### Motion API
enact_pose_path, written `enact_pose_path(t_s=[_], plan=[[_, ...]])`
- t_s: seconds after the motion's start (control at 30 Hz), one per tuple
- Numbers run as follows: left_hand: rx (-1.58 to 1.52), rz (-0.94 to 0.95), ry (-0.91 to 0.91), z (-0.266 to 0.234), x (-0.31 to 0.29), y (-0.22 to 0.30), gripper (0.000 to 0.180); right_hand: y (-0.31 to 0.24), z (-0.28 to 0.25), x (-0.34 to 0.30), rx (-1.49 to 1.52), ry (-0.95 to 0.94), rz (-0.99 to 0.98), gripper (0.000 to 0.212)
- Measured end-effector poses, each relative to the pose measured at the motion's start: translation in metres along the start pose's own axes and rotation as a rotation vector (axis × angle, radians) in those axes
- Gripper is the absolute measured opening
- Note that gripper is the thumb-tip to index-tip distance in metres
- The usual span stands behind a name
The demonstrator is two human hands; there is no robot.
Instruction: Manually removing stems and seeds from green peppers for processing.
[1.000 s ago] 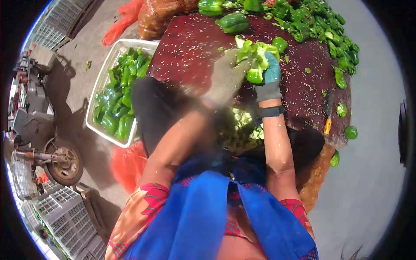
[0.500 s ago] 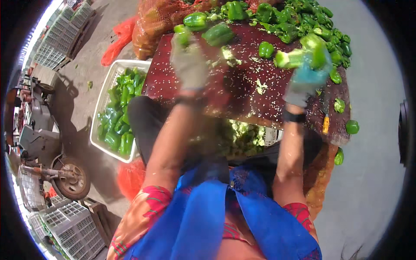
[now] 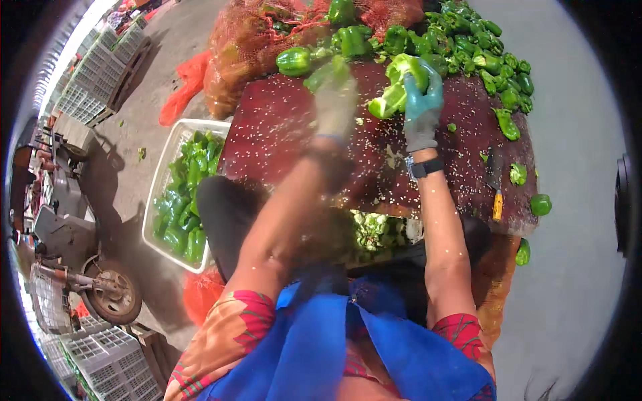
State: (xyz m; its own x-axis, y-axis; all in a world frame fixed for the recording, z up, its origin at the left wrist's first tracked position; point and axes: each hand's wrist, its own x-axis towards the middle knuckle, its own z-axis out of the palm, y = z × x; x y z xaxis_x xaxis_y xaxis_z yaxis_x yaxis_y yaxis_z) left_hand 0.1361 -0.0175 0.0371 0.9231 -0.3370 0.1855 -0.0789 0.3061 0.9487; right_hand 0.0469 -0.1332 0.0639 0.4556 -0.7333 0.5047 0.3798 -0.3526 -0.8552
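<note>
My right hand [image 3: 424,110], in a grey glove with blue-green fingers, is closed on a split-open green bell pepper [image 3: 392,100] above the dark red tabletop [image 3: 267,127]. Its pale inner flesh shows. My left hand [image 3: 336,110], in a light glove, is smeared by motion. It is at a blurred green pepper [image 3: 317,80]; whether its fingers grip that pepper cannot be made out. Beyond it lies a whole green pepper [image 3: 294,61]. White seeds dot the tabletop around both hands.
Green peppers [image 3: 461,43] are heaped at the far right. Red mesh sacks [image 3: 247,47] stand behind the table. A yellow-handled knife [image 3: 497,204] lies near the right edge. A white crate [image 3: 150,200] of peppers stands at left; pepper cores [image 3: 378,230] lie below the table's front edge.
My right hand has moved left with the split pepper, toward the table's middle. My left hand has moved right, onto a pepper on the table. The view has shifted slightly.
</note>
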Motion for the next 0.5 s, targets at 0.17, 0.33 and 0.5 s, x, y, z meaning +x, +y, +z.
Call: enact_pose_path(t_s=[0.17,0.33,0.5], plan=[[-0.031,-0.141,-0.299,-0.033,-0.007,0.006,0.018,0.008,-0.025,-0.008,0.578,-0.075,0.342,0.034],[-0.373,-0.525,-0.404,-0.035,-0.032,0.033,0.024,0.005,-0.029,-0.029,0.712,-0.189,0.556,0.032],[-0.719,-0.512,-0.508,-0.031,-0.048,0.035,0.035,0.007,-0.037,-0.032,0.549,-0.161,0.414,0.031]])
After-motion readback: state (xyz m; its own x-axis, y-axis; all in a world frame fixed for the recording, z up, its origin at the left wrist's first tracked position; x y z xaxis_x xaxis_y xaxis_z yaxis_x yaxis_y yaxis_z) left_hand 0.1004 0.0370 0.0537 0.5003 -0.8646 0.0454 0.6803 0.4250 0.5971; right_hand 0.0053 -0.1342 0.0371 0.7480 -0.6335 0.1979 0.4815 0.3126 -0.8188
